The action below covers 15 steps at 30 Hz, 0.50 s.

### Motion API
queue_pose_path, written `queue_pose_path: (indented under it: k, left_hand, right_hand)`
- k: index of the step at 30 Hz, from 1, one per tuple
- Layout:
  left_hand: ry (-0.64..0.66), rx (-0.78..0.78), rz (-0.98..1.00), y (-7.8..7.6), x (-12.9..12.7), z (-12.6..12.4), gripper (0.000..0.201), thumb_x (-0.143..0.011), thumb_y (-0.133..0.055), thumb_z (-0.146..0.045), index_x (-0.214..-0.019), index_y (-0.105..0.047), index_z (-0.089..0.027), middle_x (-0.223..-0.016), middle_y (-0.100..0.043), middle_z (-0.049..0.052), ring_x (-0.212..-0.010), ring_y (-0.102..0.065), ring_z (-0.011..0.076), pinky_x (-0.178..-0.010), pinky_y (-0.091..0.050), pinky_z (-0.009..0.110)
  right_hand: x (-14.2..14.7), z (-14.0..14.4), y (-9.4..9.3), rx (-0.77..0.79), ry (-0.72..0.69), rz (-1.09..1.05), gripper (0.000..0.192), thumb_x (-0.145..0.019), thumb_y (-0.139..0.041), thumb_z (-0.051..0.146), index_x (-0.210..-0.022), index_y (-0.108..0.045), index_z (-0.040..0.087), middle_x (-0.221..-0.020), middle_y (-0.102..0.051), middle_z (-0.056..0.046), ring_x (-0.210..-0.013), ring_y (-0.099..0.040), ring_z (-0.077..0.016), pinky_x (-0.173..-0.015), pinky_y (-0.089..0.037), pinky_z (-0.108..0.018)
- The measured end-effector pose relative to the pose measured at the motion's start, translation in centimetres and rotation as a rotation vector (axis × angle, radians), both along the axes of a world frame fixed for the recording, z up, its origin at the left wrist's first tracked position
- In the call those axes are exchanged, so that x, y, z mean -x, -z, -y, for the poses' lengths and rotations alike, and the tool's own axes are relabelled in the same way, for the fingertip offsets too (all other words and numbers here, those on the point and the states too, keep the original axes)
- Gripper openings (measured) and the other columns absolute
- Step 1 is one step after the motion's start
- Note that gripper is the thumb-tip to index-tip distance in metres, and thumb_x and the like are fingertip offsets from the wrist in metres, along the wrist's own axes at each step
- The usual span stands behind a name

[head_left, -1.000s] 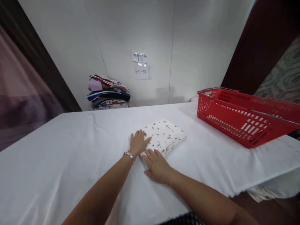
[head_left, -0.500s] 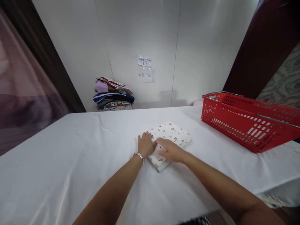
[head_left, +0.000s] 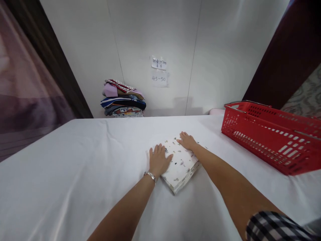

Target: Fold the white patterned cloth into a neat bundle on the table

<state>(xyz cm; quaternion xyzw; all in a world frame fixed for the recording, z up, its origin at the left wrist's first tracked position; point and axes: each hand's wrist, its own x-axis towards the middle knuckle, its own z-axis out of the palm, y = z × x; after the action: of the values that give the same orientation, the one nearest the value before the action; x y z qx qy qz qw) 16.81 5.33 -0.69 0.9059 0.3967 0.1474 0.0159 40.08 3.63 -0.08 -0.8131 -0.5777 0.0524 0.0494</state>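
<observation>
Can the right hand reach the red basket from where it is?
Probably yes. The right hand lies flat on the folded printed cloth, and the red basket stands further right on the same white table, with only bare tablecloth between them.

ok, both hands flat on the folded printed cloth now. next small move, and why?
Probably slide the right hand outward along the folded printed cloth to press it flat while the left hand pins the near-left corner. Both palms lie open on top of it, nothing is gripped, and the cloth sits square on the white table cover, apart from the red basket.
</observation>
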Motion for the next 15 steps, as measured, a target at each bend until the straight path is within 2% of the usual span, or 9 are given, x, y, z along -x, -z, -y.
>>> queue_pose_path:
  k: [5,9,12,15]
  left_hand:
    - [0.004,0.009,-0.001,0.0,-0.1,0.0,0.069,-0.088,-0.022,-0.059,-0.136,-0.041,-0.014,-0.147,-0.032,0.011,-0.137,-0.023,0.0278,-0.112,-0.01,0.051]
    - [0.01,0.031,-0.001,-0.2,-0.1,0.0,0.068,-0.087,-0.024,-0.059,-0.137,-0.04,-0.015,-0.147,-0.032,0.01,-0.137,-0.023,0.0282,-0.112,-0.01,0.051]
    - [0.007,0.055,-0.006,-0.5,-0.1,0.1,0.067,-0.087,-0.025,-0.059,-0.137,-0.039,-0.016,-0.148,-0.03,0.01,-0.137,-0.022,0.0281,-0.112,-0.009,0.051]
    - [0.009,0.073,-0.012,-0.7,-0.2,0.0,0.066,-0.087,-0.025,-0.059,-0.137,-0.04,-0.017,-0.149,-0.03,0.01,-0.137,-0.022,0.0284,-0.111,-0.01,0.051]
  right_hand:
    - [-0.2,-0.2,-0.5,-0.02,0.005,-0.095,0.063,-0.09,-0.032,0.051,-0.143,-0.027,0.017,-0.154,-0.013,-0.008,-0.141,-0.008,-0.023,-0.11,-0.014,-0.045]
    - [-1.3,0.4,-1.8,-0.006,0.013,-0.157,0.059,-0.09,-0.037,0.048,-0.14,-0.036,0.016,-0.151,-0.023,-0.009,-0.138,-0.021,-0.0211,-0.109,-0.022,-0.034]
    - [-2.5,2.0,-2.3,-0.007,0.086,-0.186,0.056,-0.091,-0.039,0.041,-0.139,-0.038,0.013,-0.146,-0.034,-0.011,-0.132,-0.035,-0.0228,-0.106,-0.027,-0.031]
    - [-3.3,4.4,-2.3,-0.023,0.174,-0.193,0.056,-0.09,-0.043,0.038,-0.14,-0.037,0.013,-0.142,-0.042,-0.012,-0.129,-0.039,-0.0251,-0.105,-0.028,-0.032]
